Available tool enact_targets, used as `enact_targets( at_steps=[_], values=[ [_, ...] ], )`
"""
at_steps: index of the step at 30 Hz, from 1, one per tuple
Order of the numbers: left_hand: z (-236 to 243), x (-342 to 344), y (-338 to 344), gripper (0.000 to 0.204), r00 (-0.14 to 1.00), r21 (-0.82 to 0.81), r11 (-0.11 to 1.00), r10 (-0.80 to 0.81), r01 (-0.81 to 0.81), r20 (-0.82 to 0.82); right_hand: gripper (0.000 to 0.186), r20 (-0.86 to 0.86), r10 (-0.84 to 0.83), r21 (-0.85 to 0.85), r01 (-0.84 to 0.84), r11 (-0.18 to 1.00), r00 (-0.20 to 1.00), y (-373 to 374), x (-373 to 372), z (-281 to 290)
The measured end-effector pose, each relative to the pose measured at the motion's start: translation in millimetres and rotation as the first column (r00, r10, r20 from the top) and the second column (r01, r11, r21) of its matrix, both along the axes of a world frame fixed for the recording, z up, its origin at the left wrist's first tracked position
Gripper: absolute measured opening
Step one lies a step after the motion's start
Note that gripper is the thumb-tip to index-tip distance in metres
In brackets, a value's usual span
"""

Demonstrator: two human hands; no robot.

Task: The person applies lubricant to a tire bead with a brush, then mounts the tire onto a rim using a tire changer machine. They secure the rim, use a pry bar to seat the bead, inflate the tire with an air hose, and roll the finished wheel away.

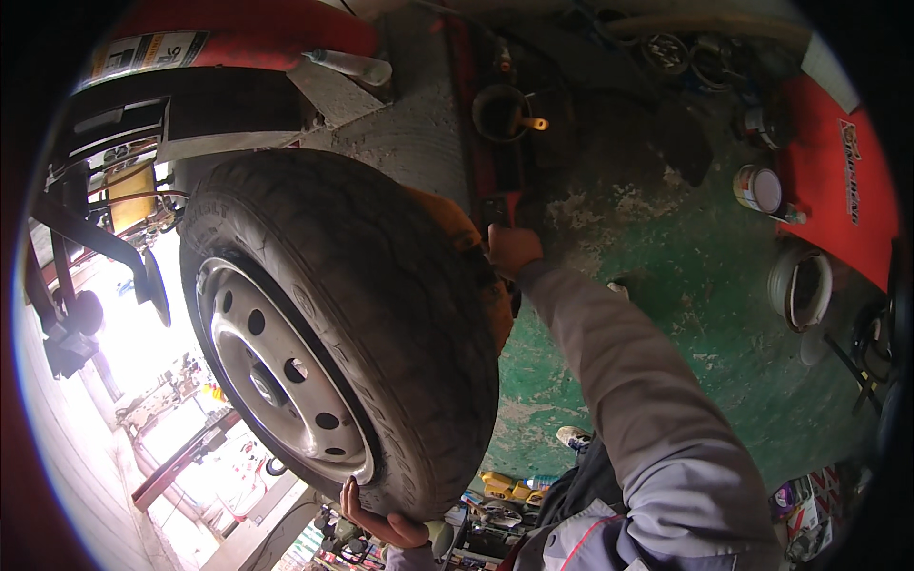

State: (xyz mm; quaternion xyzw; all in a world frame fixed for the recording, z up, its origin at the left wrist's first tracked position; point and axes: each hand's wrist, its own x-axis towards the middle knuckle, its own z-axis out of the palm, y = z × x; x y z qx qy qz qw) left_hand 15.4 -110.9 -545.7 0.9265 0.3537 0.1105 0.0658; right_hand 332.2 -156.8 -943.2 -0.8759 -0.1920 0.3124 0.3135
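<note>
A large black tyre [381, 276] on a silver steel rim [276, 371] with round holes stands tilted in front of me. My left hand [386, 521] holds the tyre's lower edge, its fingers lying along the sidewall by the rim. On the tyre's far right side my right hand [514, 250] is closed beside an orange part [455, 224] that shows behind the tread. Whatever those fingers grip is mostly hidden; a dark piece shows next to them. My right arm reaches across past the tread.
A red machine body [257, 38] with a grey bracket stands above the tyre. A dark pot with a yellow-handled brush [533, 124] sits at the top. To the right are a paint can [759, 188], a white ring-shaped rim [800, 288] and a red panel [838, 171]. The floor is worn green.
</note>
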Motion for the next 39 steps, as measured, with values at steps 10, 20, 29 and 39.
enact_targets(
  at_steps=[10,20,29,39],
  values=[
    [9,5,1,0.081,0.999,0.062,0.998,-0.009,0.011,-0.034,0.007,-0.914,-0.198,0.271,0.897,0.349,0.353,-90,18,93],
    [15,-7,8,0.055,0.996,0.075,0.995,-0.067,0.062,0.059,0.009,-0.748,0.284,0.623,0.488,0.611,0.600,-120,10,370],
    [70,21,-4,0.023,0.877,-0.721,0.659,0.195,0.215,0.440,0.028,-0.246,0.513,0.633,-0.265,0.728,0.822,-74,-68,504],
    [80,22,32,0.030,0.859,-0.793,-0.339,0.279,0.507,0.430,0.032,-0.069,0.628,0.428,-0.546,0.720,0.775,-49,-106,556]
  ],
)
